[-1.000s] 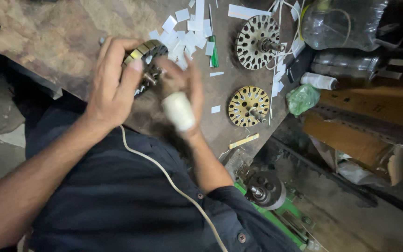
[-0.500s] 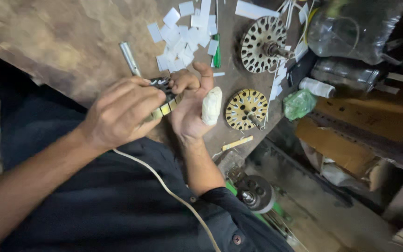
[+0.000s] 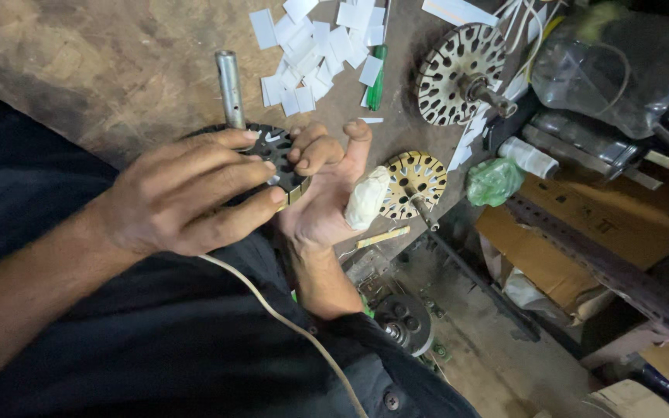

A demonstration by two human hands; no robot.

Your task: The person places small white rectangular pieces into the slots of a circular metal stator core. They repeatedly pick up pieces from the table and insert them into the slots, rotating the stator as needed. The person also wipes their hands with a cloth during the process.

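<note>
Compared w/ half a second ago, both hands sit lower and more to the left in the view, and the metal shaft (image 3: 231, 87) of the motor core (image 3: 276, 155) now stands out clearly above the grip; before it lay apart on the worktop (image 3: 79, 70), near the paper slips. The bandaged finger (image 3: 367, 197) was pointing up beside the palm; now it hangs down on the outer side of the hand.

The left hand (image 3: 187, 197) is closed over the round dark core from the near side, fingers wrapped on its rim. The right hand (image 3: 323, 182) supports it from the other side, palm up, fingers curled on the edge. So both grips are clamped on the core, which is held just above the worktop edge, over the person's lap.

Beyond the grip, a heap of white paper slips (image 3: 315, 42) and a green pen (image 3: 375, 77). To the right of the grip, a small slotted disc (image 3: 416, 182), touching the bandaged finger in this view; farther away, a bigger slotted disc (image 3: 458, 73).

Containers: a clear plastic bottle (image 3: 613, 70) lies well right of the grip; contents I cannot tell. A green plastic bag (image 3: 493, 179), crumpled, beside a cardboard box (image 3: 574, 248).
</note>
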